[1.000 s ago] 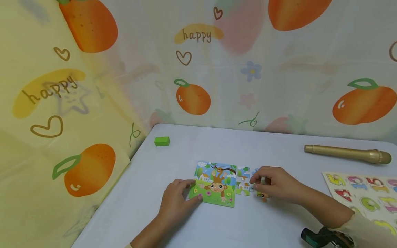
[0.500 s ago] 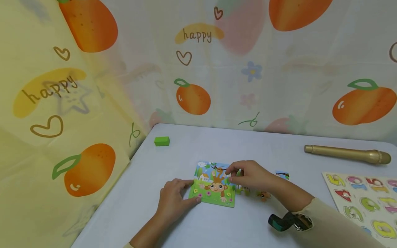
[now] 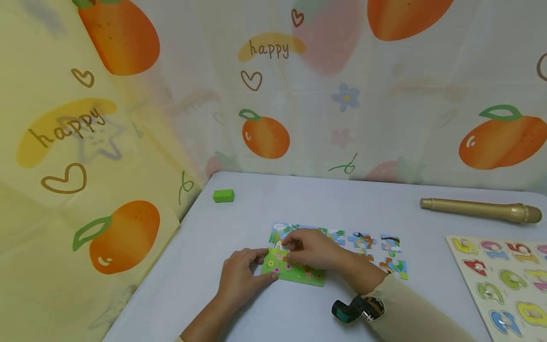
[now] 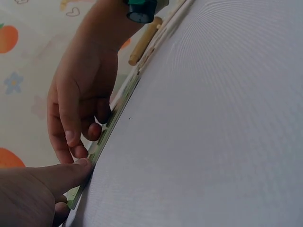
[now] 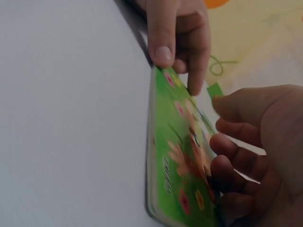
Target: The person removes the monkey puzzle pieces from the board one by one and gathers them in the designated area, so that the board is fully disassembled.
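Note:
A monkey puzzle board [image 3: 295,273] lies flat on the white table in the head view. My left hand [image 3: 241,275] holds its left side, thumb at the front left corner and index finger farther up the edge. The left wrist view shows the left thumb [image 4: 71,175] on the rim. Over the board is my right hand [image 3: 316,249], fingers loosely bent, covering much of the monkey. In the right wrist view the right thumb [image 5: 241,104] and fingers stand apart, with nothing visible between them. Several loose puzzle pieces [image 3: 391,243] lie right of the board, partly behind the right hand.
A green block [image 3: 223,196] sits at the table's far left. At the back right lies a gold toy microphone [image 3: 480,210]. A number puzzle board [image 3: 483,304] takes up the right side. Fruit-print cloth [image 3: 299,109] hangs behind and to the left.
My right hand has moved left, from above the loose pieces to over the middle of the monkey board, so more pieces show now. The left hand has stayed at the board's edge.

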The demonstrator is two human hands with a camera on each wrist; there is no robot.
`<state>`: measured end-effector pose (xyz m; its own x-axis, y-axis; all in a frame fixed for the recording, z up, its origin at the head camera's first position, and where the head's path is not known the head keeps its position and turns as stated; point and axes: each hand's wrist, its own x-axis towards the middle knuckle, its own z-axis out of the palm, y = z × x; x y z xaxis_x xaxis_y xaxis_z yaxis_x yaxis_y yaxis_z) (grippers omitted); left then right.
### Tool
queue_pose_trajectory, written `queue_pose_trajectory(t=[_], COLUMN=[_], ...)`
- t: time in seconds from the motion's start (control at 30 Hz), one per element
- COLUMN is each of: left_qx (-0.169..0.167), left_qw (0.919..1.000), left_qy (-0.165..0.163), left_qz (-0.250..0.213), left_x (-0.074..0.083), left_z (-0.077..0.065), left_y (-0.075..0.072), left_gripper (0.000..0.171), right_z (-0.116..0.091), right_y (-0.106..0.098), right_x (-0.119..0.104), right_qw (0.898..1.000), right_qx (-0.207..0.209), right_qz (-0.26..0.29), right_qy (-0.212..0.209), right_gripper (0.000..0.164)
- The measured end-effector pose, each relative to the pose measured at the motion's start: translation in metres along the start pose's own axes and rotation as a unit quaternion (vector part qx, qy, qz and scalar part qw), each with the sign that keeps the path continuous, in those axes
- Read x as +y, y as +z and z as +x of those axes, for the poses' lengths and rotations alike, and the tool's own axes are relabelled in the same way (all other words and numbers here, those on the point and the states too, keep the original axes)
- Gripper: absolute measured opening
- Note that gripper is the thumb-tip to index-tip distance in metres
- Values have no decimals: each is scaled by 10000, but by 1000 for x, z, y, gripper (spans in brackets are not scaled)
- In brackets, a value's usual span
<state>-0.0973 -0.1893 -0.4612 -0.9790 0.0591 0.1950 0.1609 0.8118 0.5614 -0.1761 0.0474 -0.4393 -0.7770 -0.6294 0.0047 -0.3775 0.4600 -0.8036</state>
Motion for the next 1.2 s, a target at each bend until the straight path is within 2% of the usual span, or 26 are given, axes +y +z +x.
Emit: queue_pose_trajectory(t=[0.17, 0.43, 0.7, 1.2], left_qx=[2, -42, -64, -6], left_qw=[9998, 9999, 9999, 9998], left_qy=[76, 93, 143, 190], left_qz=[-164, -63, 15, 73], left_x=[-1, -1, 0, -5], left_z=[0, 0, 1, 2], left_y=[0, -2, -4, -1], left_gripper=[57, 56, 57, 59], right_z=[3, 5, 6, 7], right_y=[7, 10, 9, 11], right_x=[-7, -9, -14, -16], right_qw=[9959, 9893, 9890, 9928], right_qx=[21, -54, -131, -107], right_qz=[-899, -1459, -1473, -1166], right_qy=[-46, -19, 66, 259], right_gripper=[35, 37, 35, 37])
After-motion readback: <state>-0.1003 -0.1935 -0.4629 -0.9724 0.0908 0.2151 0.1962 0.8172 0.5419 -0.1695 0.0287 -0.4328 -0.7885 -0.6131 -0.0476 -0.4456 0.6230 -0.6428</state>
